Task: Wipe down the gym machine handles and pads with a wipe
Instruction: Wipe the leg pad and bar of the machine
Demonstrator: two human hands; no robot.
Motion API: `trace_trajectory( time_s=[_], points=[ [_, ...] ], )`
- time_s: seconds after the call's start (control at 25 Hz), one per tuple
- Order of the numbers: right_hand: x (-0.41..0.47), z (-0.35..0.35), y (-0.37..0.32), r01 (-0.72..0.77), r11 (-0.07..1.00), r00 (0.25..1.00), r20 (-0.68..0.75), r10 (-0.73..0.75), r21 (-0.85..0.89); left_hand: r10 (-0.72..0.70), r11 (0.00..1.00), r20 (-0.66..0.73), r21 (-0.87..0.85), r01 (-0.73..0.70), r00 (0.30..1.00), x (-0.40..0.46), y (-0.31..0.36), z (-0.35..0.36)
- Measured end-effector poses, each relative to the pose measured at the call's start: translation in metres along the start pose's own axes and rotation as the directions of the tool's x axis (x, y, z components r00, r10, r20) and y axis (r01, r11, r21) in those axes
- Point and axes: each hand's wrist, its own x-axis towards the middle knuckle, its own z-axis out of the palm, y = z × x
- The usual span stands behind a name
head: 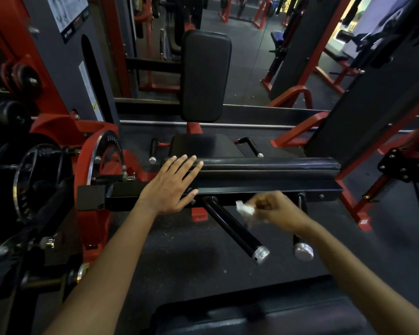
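Observation:
A long black roller pad (271,165) runs across the machine above a black steel bar (264,193). My left hand (173,183) lies flat with straight fingers on the pad's left end and the bar. My right hand (275,209) grips a crumpled white wipe (244,209), blurred by motion, just below the bar. Two black handles with silver end caps point toward me: the left handle (235,229) beside the wipe, the right handle (301,247) partly hidden behind my right wrist. An upright back pad (205,76) and a seat pad (203,146) sit beyond.
Red frame parts and black weight plates (27,180) crowd the left side. Two short seat handles (153,151) (250,146) flank the seat. Another black pad (264,315) lies at the bottom edge. More red machines stand at the back right on dark rubber flooring.

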Motion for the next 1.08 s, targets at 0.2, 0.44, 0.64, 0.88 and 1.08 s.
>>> trace_trajectory(
  time_s=[0.2,0.44,0.64,0.88,1.08],
  points=[
    [0.044,0.056,-0.023,0.038,0.998,0.981,-0.19,-0.046,-0.045,-0.004,1.0,0.011,-0.008,0.004,1.0,0.0,0.0,-0.001],
    [-0.006,0.025,-0.009,0.028,0.978,0.998,-0.052,-0.039,-0.205,-0.001,1.0,0.001,-0.006,0.001,1.0,0.0,0.0,0.0],
    [-0.05,0.01,-0.011,0.039,0.946,0.998,0.053,-0.023,-0.32,-0.003,1.0,-0.003,-0.003,0.003,1.0,-0.001,0.0,-0.001],
    [-0.043,0.008,-0.029,0.211,0.866,0.96,-0.069,-0.27,-0.454,-0.001,1.0,-0.015,-0.007,0.001,1.0,-0.002,0.001,0.0],
    [0.014,0.076,-0.041,0.35,0.497,0.811,-0.009,-0.584,-0.794,-0.016,1.0,-0.026,-0.021,0.015,1.0,-0.002,0.001,-0.001]
  ],
)
